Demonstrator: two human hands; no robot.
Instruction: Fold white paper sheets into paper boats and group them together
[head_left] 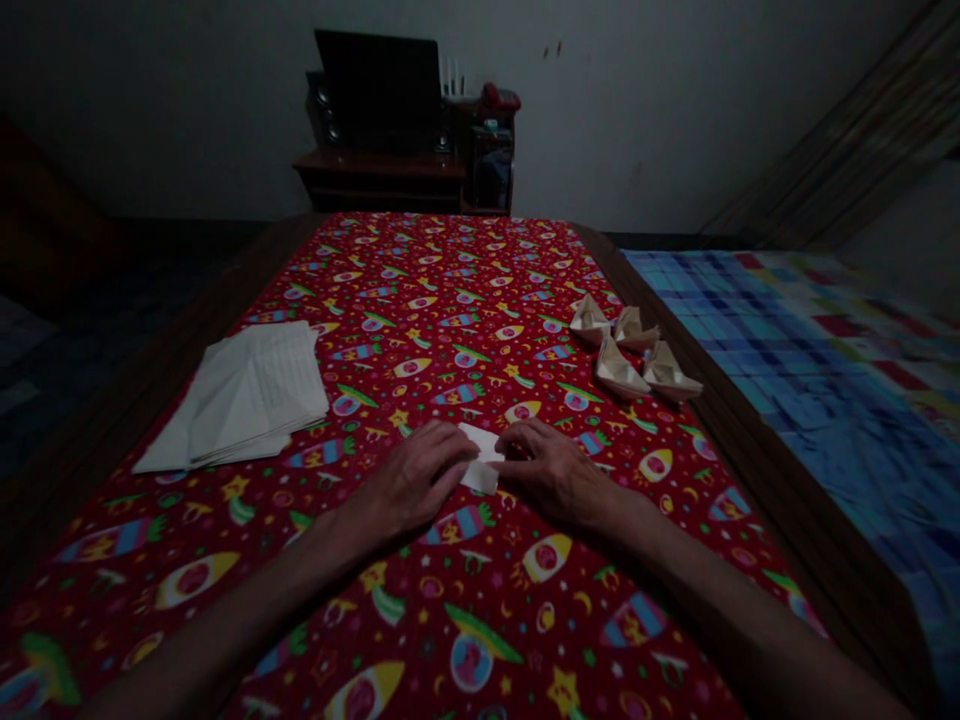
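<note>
A small folded piece of white paper [480, 478] lies on the red patterned cloth, between my two hands. My left hand [424, 470] has its fingers closed on the paper's left side. From the right, my right hand [553, 468] pinches the paper's other edge with thumb and curled fingers. The fingers cover both sides of the paper, so its full shape is hidden. Beyond my right hand sit several folded paper boats [621, 370], grouped near the table's right edge.
A stack of paper sheets [259, 390] lies to the left on the red cloth [450, 290]. Past the table's far end stands a desk [382, 165] with a dark monitor [381, 92] and speakers. To the right is a surface with blue checked fabric [720, 320].
</note>
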